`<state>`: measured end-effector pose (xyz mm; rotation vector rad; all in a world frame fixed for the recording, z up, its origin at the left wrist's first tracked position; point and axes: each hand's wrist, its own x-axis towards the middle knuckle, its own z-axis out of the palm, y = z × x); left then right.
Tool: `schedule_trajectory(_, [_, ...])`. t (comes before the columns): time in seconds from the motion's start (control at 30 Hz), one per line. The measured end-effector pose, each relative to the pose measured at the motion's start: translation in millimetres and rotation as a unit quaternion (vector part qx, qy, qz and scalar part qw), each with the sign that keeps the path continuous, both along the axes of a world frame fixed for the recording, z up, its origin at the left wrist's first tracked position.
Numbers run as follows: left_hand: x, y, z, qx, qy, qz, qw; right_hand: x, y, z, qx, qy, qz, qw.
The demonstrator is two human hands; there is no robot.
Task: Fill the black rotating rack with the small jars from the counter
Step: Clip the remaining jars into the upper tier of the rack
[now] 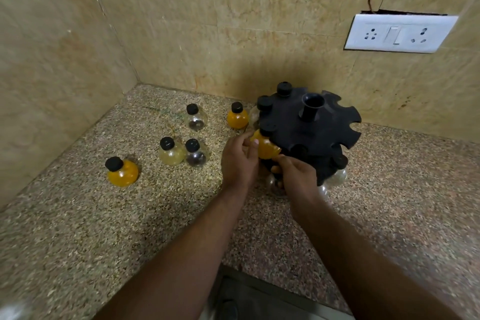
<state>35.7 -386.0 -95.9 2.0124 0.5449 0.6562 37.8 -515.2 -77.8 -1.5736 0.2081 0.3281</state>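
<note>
Speckled granite desk (104, 228) fills a corner of beige tiled walls (181, 21). At the near left edge of the black rotating rack (309, 125), a black-capped orange jar (266, 147) tilts at a top-tier slot. The left hand (239, 161) wraps its fingers round the jar's side. The right hand (298, 176) curls its fingers against the underside, and whether they grip is unclear. Two capped jars (284, 89) fill neighbouring slots, and clear jars (337, 176) hang on the lower tier. Five loose jars (171, 152) stand on the desk to the left: two orange, one pale yellow, two clear. A white socket plate (400, 33) is on the wall.
</note>
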Motion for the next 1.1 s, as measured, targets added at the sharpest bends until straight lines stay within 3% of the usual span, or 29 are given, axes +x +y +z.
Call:
schedule_trajectory(0.2, [-24.4, 45.9, -29.2, -0.083, 0.057, 0.052, 0.994, -15.4, 45.4, -38.2, -0.125, -0.056, 0.140, 0.981])
schedule_trajectory(0.47, [-48.5, 113.0, -62.0, -0.125, 0.116, 0.119, 0.978, -11.9, 112.7, -73.4, -0.314, -0.092, 0.280, 0.903])
schedule_trajectory(0.67, [-41.8, 150.9, -70.9, -0.074, 0.144, 0.095, 0.982, 4.9, 153.0, -110.2, -0.456, -0.105, 0.393, 0.791])
schedule_trajectory(0.77, [-31.8, 165.4, -74.9, -0.040, 0.147, 0.063, 0.986, 10.2, 163.6, -123.1, -0.521, -0.104, 0.463, 0.710])
schedule_trajectory(0.83, [-25.7, 171.0, -76.2, -0.031, 0.146, 0.042, 0.988, 8.4, 168.0, -126.4, -0.545, -0.087, 0.491, 0.674])
schedule_trajectory(1.1, [-11.3, 185.5, -82.6, -0.007, 0.126, 0.020, 0.992, 7.9, 175.0, -133.3, -0.546, -0.062, 0.494, 0.674])
